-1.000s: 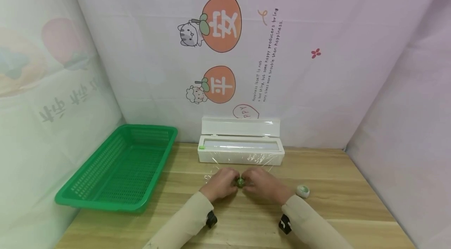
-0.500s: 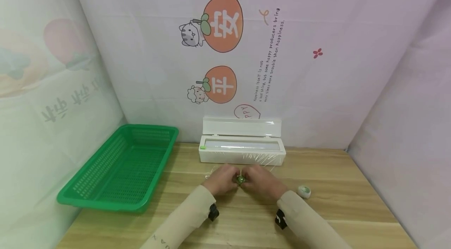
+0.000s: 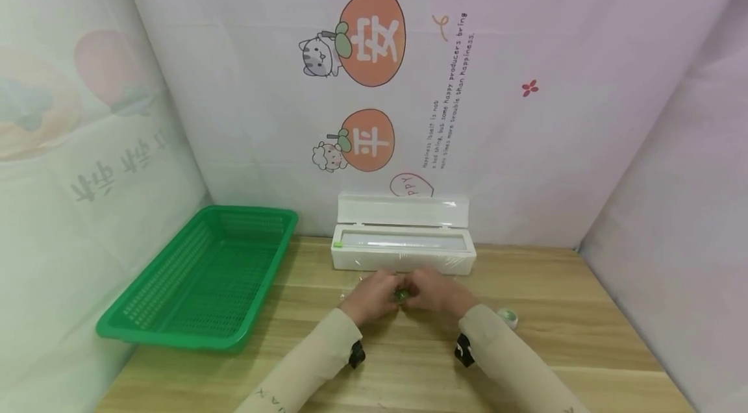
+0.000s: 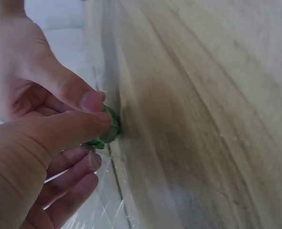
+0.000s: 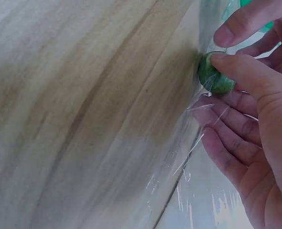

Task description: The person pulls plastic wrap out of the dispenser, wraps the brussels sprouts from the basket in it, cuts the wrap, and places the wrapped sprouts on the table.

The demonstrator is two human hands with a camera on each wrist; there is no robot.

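Note:
A small, round, dark green thing (image 5: 216, 76), its exact kind unclear, sits between the two hands in front of the white box, with clear cling film (image 5: 188, 164) about it. My left hand (image 3: 374, 296) grips it from the left, thumb on its surface in the left wrist view. From the right, my right hand (image 3: 435, 291) pinches it between thumb and fingers. The film runs from the hands toward the open-lidded white cling film dispenser (image 3: 403, 262). In the head view the fingers hide most of the green thing.
A green plastic basket (image 3: 204, 293) stands at the left on the wooden table (image 3: 561, 309). Just beyond the right wrist lies a small round white-and-green thing (image 3: 509, 317), partly hidden by the sleeve. Printed white cloth (image 3: 497, 140) hangs behind and at both sides.
Both hands have shifted slightly away from me, toward the dispenser, still gripping the green thing. The right forearm has moved in and now partly covers the white-and-green thing.

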